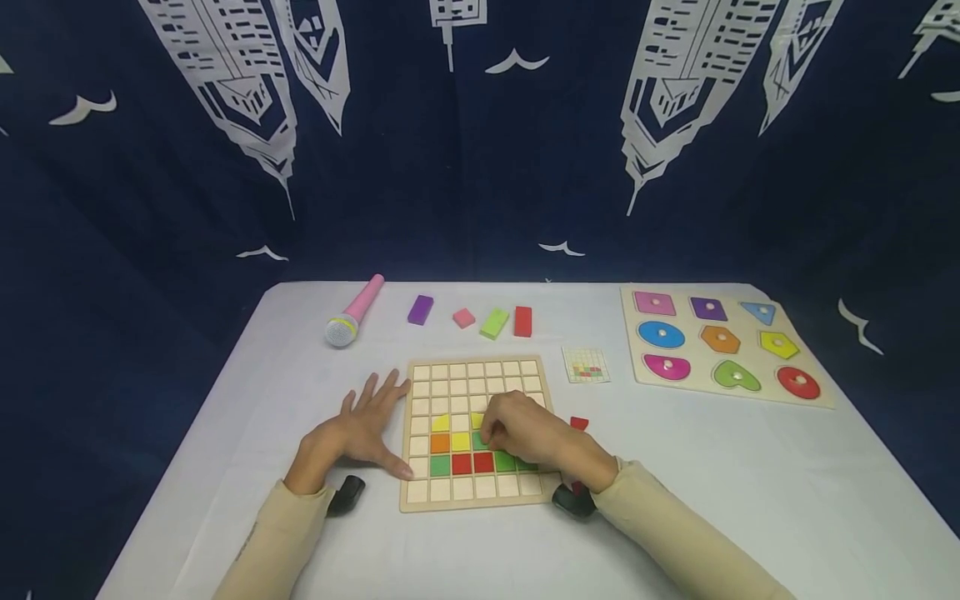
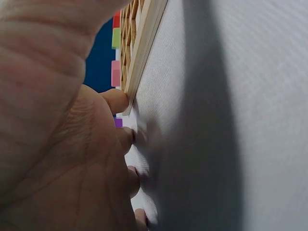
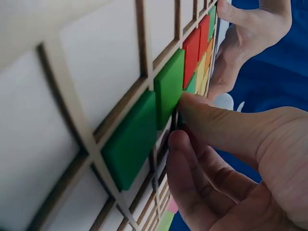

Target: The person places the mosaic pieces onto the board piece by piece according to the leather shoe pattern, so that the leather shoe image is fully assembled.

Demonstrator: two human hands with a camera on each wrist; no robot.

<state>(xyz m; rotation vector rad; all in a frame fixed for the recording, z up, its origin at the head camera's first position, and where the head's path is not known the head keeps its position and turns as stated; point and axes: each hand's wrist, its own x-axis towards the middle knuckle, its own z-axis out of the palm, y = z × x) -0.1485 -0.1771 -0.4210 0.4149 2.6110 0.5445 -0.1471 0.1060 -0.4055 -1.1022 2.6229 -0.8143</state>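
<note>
A wooden grid board (image 1: 480, 506) lies on the table, with coloured tiles in some of its squares. My right hand (image 1: 525, 429) is over the middle of the board, thumb and fingers pinching a small dark green tile (image 3: 181, 120), mostly hidden between them. Beside it sit a green tile (image 3: 169, 89), a darker green tile (image 3: 131, 139) and two red tiles (image 1: 472, 463). An orange tile (image 1: 440, 442) and a yellow tile (image 1: 461, 442) fill squares farther left. My left hand (image 1: 367, 429) is spread at the board's left edge, thumb and index finger touching its frame.
Behind the board lie a pink toy microphone (image 1: 360, 308) and purple (image 1: 421, 310), pink (image 1: 464, 317), lime (image 1: 494, 323) and red (image 1: 522, 322) blocks. A pattern card (image 1: 587, 365) and a shape puzzle (image 1: 727, 392) are to the right. Red pieces (image 1: 579, 423) lie by my right wrist.
</note>
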